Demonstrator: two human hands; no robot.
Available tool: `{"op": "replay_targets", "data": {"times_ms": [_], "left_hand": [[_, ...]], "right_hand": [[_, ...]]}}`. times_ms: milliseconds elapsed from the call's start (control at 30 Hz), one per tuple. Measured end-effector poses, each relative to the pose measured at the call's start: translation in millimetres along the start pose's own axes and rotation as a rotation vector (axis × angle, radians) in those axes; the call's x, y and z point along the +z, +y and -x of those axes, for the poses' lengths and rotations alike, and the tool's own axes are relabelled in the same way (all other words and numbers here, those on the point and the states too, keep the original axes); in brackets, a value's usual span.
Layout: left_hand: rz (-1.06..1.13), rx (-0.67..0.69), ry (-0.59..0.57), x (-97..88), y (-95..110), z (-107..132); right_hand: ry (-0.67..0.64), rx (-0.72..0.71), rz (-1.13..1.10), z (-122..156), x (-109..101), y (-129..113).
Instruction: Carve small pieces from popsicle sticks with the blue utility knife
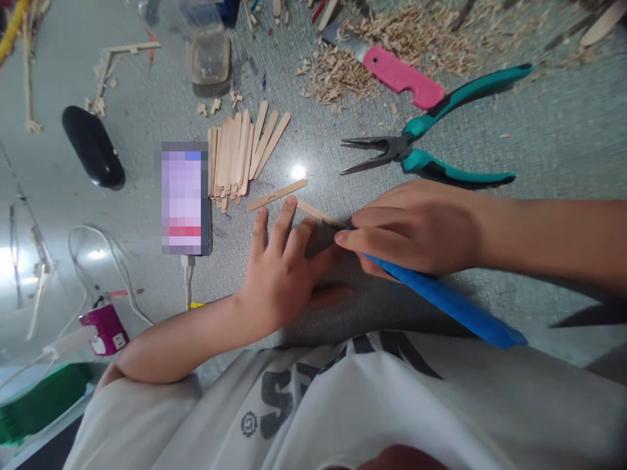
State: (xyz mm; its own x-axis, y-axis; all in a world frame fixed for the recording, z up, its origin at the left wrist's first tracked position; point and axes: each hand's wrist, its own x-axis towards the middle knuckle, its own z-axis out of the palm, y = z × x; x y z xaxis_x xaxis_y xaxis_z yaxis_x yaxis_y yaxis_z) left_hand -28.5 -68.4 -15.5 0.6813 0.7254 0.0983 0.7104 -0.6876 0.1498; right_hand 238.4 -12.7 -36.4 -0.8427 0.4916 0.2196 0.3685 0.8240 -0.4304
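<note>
My left hand [284,267] lies on the table with its fingers spread, and its fingertips touch or nearly touch a popsicle stick [313,211]. My right hand [416,228] is wrapped round a long tool with a blue handle [441,294]. The tool's dark tip meets the right end of that stick; its exact kind is hidden by my fingers. Just beyond my left fingertips rests another popsicle stick [277,194] with a small notch near its middle. Further off lies a pile of popsicle sticks [230,153], some of them fanned out.
Long-nose pliers [401,147] with teal handles lie spread beyond my right hand. Behind them are a pink-handled folding knife [401,75] and wood shavings [421,46]. A phone [181,202] on a cable, a black case [93,147] and a purple plug adapter [105,329] are to the left.
</note>
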Motion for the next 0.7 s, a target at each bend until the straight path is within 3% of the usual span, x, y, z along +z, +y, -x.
{"op": "replay_targets", "data": {"times_ms": [500,700], "left_hand": [[-0.025,0.015,0.001,0.3,-2,-1],[-0.019,0.017,0.005,1.6,-2,-1]], "right_hand": [[-0.082,-0.02,0.062,-2,-7,6],[-0.12,-0.003,-0.008,-3,-12,8]]}}
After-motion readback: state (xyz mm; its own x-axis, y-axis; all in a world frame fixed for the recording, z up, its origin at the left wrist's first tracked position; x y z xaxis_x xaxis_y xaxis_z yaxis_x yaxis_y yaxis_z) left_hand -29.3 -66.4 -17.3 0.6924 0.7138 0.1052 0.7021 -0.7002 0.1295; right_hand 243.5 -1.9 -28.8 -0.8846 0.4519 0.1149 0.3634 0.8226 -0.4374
